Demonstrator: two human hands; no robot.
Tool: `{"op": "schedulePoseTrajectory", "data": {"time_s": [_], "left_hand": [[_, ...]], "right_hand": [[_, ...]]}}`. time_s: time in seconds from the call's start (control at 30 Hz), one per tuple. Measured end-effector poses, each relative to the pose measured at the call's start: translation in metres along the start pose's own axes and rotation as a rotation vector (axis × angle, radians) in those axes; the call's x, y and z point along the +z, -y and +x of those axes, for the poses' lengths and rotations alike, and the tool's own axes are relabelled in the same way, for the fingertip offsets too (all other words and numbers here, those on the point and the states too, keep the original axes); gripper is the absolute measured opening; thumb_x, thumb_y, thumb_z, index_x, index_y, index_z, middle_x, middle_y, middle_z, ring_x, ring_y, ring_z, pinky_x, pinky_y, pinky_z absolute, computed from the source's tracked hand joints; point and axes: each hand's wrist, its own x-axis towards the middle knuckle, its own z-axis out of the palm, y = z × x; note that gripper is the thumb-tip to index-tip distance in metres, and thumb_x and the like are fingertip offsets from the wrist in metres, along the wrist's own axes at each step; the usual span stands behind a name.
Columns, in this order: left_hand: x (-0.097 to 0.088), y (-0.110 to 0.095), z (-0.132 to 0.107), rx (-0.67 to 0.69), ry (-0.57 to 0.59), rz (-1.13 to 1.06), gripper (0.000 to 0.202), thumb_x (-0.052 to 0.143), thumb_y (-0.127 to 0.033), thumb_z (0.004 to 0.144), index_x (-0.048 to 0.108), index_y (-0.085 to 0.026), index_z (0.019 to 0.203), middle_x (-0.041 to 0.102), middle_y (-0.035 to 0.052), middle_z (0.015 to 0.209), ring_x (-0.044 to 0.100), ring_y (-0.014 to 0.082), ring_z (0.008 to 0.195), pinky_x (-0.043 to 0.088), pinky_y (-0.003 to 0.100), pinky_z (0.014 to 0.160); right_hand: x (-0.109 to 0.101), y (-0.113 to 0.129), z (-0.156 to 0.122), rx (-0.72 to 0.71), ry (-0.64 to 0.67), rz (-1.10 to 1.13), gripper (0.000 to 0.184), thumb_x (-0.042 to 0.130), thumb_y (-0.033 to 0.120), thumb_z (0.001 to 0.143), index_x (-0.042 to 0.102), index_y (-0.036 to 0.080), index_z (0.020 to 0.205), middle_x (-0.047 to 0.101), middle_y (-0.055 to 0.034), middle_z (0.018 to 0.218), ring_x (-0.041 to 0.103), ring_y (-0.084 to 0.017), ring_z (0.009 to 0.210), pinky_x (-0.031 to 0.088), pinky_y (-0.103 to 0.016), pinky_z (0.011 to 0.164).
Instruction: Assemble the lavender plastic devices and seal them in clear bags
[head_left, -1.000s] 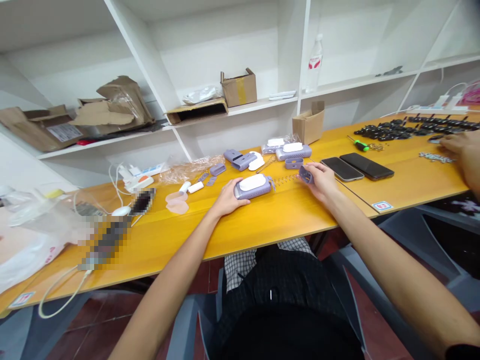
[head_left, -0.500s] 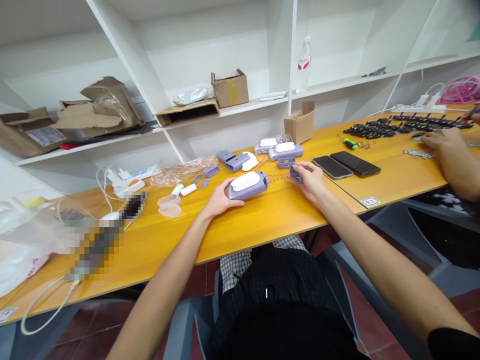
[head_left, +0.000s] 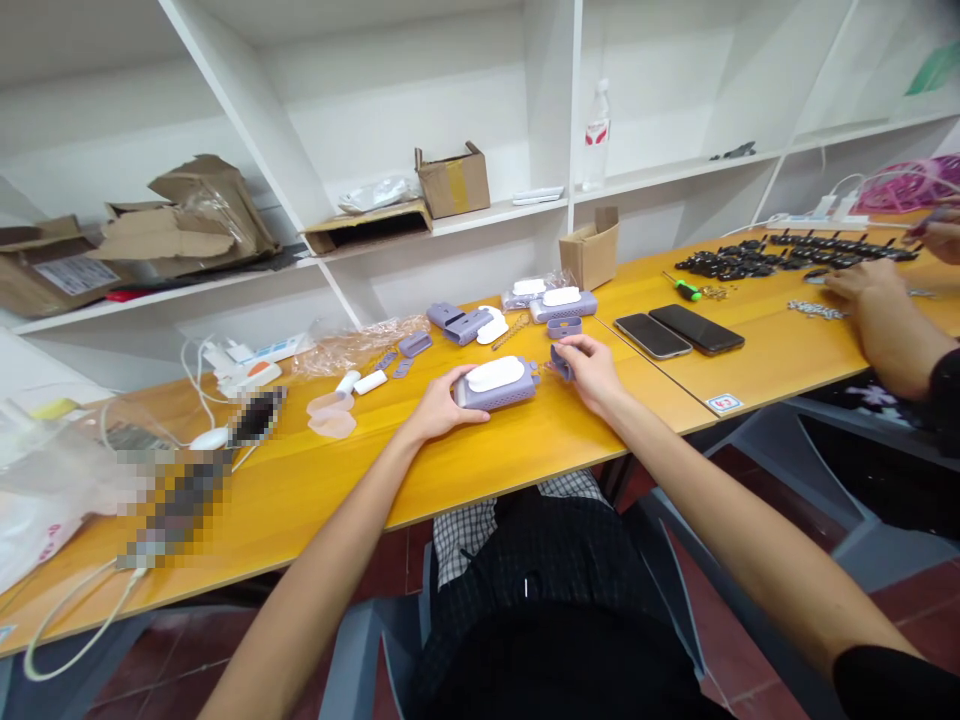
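Note:
My left hand [head_left: 439, 408] grips the near left end of a purple device body [head_left: 496, 385] with a white top, which lies on the orange table [head_left: 480, 455]. My right hand [head_left: 592, 368] pinches a small purple cap piece [head_left: 561, 361] just right of that body, close to its end. Behind them lie more purple housings [head_left: 459, 322], a second purple and white unit [head_left: 562, 301], a purple ring part [head_left: 563, 326] and a thin coiled spring [head_left: 510, 330].
Two dark phones [head_left: 679, 331] and a green-handled screwdriver [head_left: 683, 287] lie to the right. Another person's hands [head_left: 862, 280] work among black parts [head_left: 780, 253] at far right. A small cardboard box [head_left: 592, 250], plastic wrap [head_left: 360, 342], chargers and cables [head_left: 232, 365] sit on the table.
My right hand has brought the small purple piece leftward, right up to the end of the device body; the stretched spring between them no longer shows. The view has shifted slightly right.

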Motion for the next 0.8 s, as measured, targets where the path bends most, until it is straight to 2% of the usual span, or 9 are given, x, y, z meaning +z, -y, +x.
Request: {"op": "schedulePoseTrajectory", "data": {"time_s": [0.27,0.57,0.8], "left_hand": [[0.007,-0.006,-0.002,0.01,0.007,-0.002,0.093,0.098,-0.034,0.057,0.062,-0.017,0.141,0.068,0.0131,0.14,0.063,0.0358,0.128,0.046,0.052,0.116],[0.011,0.005,0.0,-0.029,-0.007,-0.156,0.098,0.099,-0.038,0.056,0.061,-0.015,0.143,0.068,0.015,0.138,0.064,0.0361,0.127,0.046,0.055,0.116],[0.012,0.002,0.001,-0.018,-0.014,-0.087,0.098,0.098,-0.041,0.059,0.059,-0.015,0.145,0.065,0.0162,0.144,0.06,0.0374,0.135,0.042,0.057,0.119]], "right_hand": [[0.012,-0.008,-0.016,0.062,0.067,-0.009,0.028,0.089,0.037,0.063,0.07,0.023,0.078,0.069,0.0017,0.078,0.063,-0.013,0.067,0.052,-0.025,0.058],[0.016,-0.004,-0.019,0.131,0.09,0.052,0.031,0.09,0.037,0.058,0.07,0.023,0.077,0.067,0.0025,0.076,0.06,-0.013,0.069,0.047,-0.026,0.057],[0.019,-0.002,-0.019,0.171,0.103,0.094,0.031,0.089,0.036,0.058,0.069,0.023,0.077,0.067,0.0029,0.076,0.059,-0.014,0.07,0.046,-0.025,0.056]]}}
